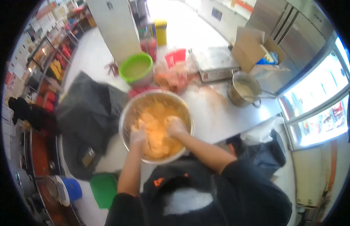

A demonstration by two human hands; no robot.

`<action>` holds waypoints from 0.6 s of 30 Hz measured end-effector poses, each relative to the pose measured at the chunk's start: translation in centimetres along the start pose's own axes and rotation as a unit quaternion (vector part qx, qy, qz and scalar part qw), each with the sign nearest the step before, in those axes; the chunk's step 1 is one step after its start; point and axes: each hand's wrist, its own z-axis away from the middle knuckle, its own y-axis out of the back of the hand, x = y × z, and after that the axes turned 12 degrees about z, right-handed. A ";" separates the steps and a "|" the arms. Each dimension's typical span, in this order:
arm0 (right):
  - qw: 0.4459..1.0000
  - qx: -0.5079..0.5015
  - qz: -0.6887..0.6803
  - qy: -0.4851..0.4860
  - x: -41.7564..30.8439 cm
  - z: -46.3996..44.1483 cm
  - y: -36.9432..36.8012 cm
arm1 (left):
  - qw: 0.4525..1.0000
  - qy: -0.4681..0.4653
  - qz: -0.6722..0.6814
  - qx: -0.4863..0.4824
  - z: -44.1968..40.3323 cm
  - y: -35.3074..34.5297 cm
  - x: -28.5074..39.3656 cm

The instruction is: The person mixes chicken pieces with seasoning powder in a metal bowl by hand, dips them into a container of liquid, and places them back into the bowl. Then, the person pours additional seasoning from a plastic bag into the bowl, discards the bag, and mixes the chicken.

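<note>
A large round metal bowl (124, 145) stands at the near edge of the metal table, holding a wet orange mixture (157, 130) with pieces in it. Both hands are inside the bowl and look covered by thin clear gloves. My left hand (138, 135) is at the bowl's left side, its fingers partly sunk in the mixture. On the right side, my right hand (175, 126) presses into the same mixture, fingers curled down and blurred. What either hand grips, if anything, cannot be made out.
Behind the bowl are a green basket (136, 67), reddish plastic bags (171, 77) and a metal scale (214, 62). A pot (241, 90) and an open cardboard box (250, 49) stand right. Black plastic (88, 113) lies left; a lit display fridge (318, 98) is far right.
</note>
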 end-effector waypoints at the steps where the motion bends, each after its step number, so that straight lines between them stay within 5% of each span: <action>1: 1.000 -0.022 0.014 -0.010 0.1 0.0 0.0 | 0.999 0.008 0.009 -0.038 -0.6 0.1 -0.4; 2: 0.998 -0.050 -0.030 0.016 1.1 -0.6 0.2 | 0.999 0.027 0.020 -0.038 -4.6 -0.3 -3.9; 4: 0.980 -0.088 -0.174 -0.025 2.4 -1.8 -1.2 | 0.985 0.032 -0.168 -0.013 -4.8 0.5 -5.4; 5: 0.995 -0.062 -0.067 0.038 1.9 -1.2 1.4 | 0.965 0.039 -0.259 -0.002 -4.9 0.9 -6.1; 6: 0.979 -0.175 -0.057 -0.090 3.2 -3.5 -2.0 | 0.938 0.053 -0.343 -0.015 -2.7 0.0 -4.2; 9: 0.962 -0.094 0.146 0.210 2.3 -3.3 4.4 | 0.893 0.060 -0.442 -0.052 -3.6 -1.2 -4.9; 12: 0.892 -0.168 0.330 0.260 2.1 -3.7 6.1 | 0.867 0.055 -0.483 -0.109 -4.2 -1.3 -5.0; 16: 0.971 -0.222 0.067 0.058 2.6 -4.1 2.5 | 0.896 0.146 -0.385 -0.167 -5.4 -0.7 -4.8; 18: 0.974 -0.224 -0.035 -0.014 2.9 -3.7 1.6 | 0.906 0.096 -0.343 -0.227 -5.1 -0.1 -5.4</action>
